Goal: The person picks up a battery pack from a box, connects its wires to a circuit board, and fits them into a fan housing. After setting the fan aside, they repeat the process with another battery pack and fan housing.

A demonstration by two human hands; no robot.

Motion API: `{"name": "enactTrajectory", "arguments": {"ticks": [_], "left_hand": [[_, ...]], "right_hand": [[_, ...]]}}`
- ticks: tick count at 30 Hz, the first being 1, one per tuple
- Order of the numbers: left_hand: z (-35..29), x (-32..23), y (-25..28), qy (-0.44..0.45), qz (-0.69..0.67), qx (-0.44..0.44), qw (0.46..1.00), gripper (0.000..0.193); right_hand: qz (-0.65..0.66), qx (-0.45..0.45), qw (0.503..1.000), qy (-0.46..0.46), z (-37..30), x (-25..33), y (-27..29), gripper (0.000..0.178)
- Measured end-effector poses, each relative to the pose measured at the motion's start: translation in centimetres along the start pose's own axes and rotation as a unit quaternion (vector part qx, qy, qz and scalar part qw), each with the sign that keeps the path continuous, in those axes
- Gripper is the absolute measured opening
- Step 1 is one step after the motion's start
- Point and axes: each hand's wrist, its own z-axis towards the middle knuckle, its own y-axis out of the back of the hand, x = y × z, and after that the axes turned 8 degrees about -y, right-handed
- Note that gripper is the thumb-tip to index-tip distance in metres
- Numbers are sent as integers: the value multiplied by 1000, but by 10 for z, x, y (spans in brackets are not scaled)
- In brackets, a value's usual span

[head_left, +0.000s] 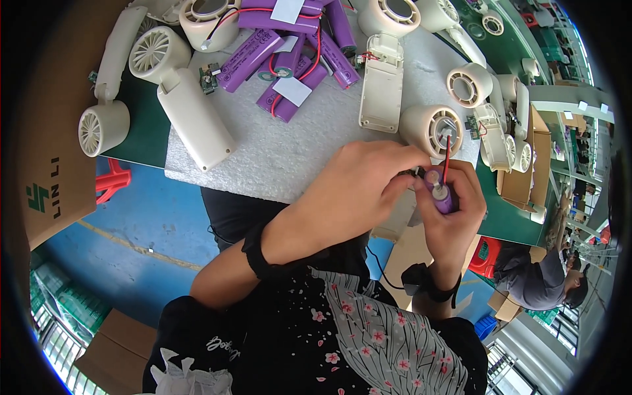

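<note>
My right hand [456,220] is closed around a purple cylindrical battery [440,197], with a red wire [448,158] rising from its end. Beside it, the fingertips of my left hand [365,181] are pinched on a small dark piece [416,172], partly hidden and too small to name. Just beyond both hands lies a cream handheld fan head [421,128] with a round opening. To its left, an opened cream fan handle [382,92] has thin red wires at its top. Several purple wired batteries [253,60] are heaped in the middle, some with white labels.
A foam sheet [263,164] covers the green table. Closed cream fans [194,122] lie at the left, beside a small circuit board [209,78]. More fan bodies [469,85] and a cardboard box [540,151] stand right. A large carton [52,131] borders the left; another person [540,280] sits at right.
</note>
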Motion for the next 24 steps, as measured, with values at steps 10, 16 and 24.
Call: {"name": "enactTrajectory", "arguments": {"ticks": [10,16,24], "left_hand": [[2,-3,4,-50,78,59,994,22],[9,-7,12,-19,56,121,991,24],[3,-5,-6,-4,32,63,997,24]], "right_hand": [[260,60,954,-140,-12,-25,30,23],[380,72,909,-154,-22,-33,35,30],[285,79,944,-146,-24,-22,36,31]]}}
